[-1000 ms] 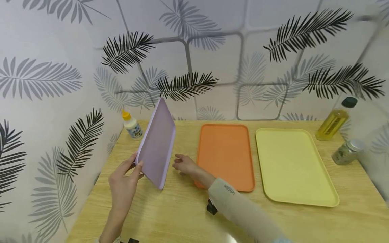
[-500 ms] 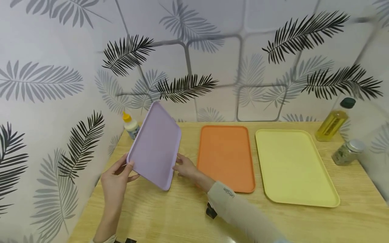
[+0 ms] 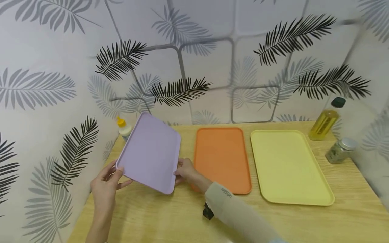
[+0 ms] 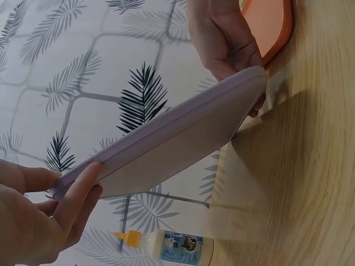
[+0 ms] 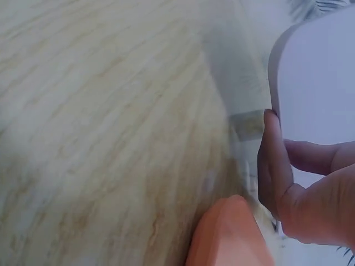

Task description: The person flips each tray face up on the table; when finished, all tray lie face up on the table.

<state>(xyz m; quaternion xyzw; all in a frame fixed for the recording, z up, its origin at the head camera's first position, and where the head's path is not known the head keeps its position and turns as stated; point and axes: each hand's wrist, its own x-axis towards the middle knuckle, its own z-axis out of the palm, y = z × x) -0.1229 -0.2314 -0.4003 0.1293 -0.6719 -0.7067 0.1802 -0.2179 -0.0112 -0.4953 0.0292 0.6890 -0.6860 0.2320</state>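
A shallow purple tray [image 3: 150, 153] is held tilted above the left part of the table, its left side higher than its right. My left hand [image 3: 104, 184] pinches its near left corner, thumb on the inner face and fingers beneath, as the left wrist view shows. At the right edge my right hand [image 3: 185, 171] grips the rim between thumb and fingers. In the right wrist view, the right hand's fingers [image 5: 272, 166] lie along the tray's outer side. Beside the right hand, an orange tray [image 3: 222, 158] lies flat on the table.
A yellow tray [image 3: 290, 165] lies right of the orange one. An oil bottle [image 3: 324, 123] and a lidded jar [image 3: 338, 152] stand at the far right. Behind the purple tray is a glue bottle [image 3: 124, 128] with a yellow tip. A leaf-patterned wall [image 3: 212, 67] borders the wooden table [image 3: 170, 219].
The purple tray has tipped from steep toward flatter, its inner face turning up, and its left side has come lower. My right hand has moved onto its right rim and now grips it.
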